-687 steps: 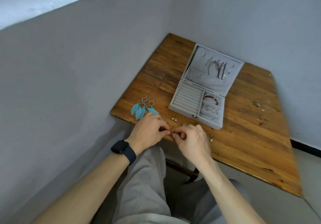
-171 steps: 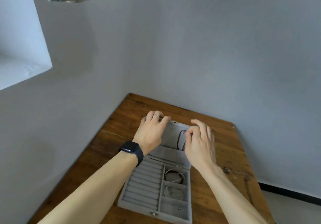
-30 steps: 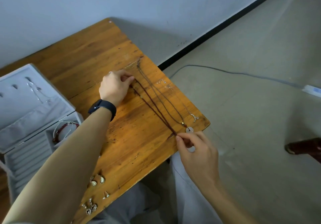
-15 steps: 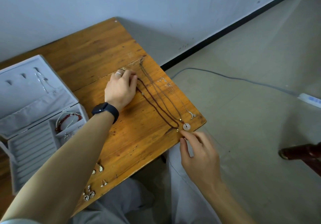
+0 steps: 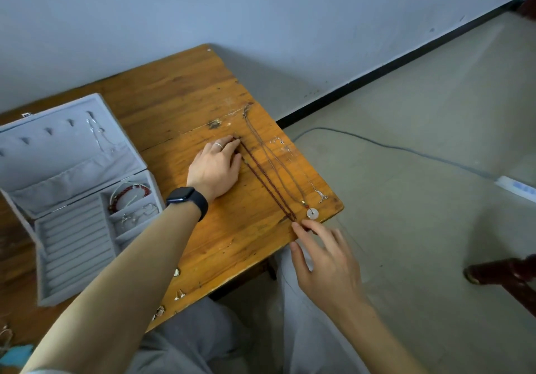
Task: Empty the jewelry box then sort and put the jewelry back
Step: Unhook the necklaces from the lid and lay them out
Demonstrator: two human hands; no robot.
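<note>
Three necklaces lie stretched side by side on the right end of the wooden table (image 5: 179,89): a dark red braided cord (image 5: 266,182), a thin brown cord (image 5: 278,159) ending in a white disc pendant (image 5: 312,213), and a fine silver chain (image 5: 290,153). My left hand (image 5: 216,164) rests flat on the table, its fingertips on the red cord's far end. My right hand (image 5: 324,263) hovers past the table's near corner, fingers relaxed, its index fingertip at the cord's near end. The grey jewelry box (image 5: 75,246) stands open at the left, with a red bracelet (image 5: 130,193) in one compartment.
Small earrings (image 5: 179,294) lie along the table's near edge, and blue feather earrings (image 5: 17,353) show at the bottom left. A cable (image 5: 391,147) runs across the floor to a power strip (image 5: 516,188). A dark wooden furniture leg (image 5: 504,278) stands at the right.
My right hand has let go of the red cord's near end and opened. My left hand has flattened onto the cord's far end. The necklaces now lie straight.
</note>
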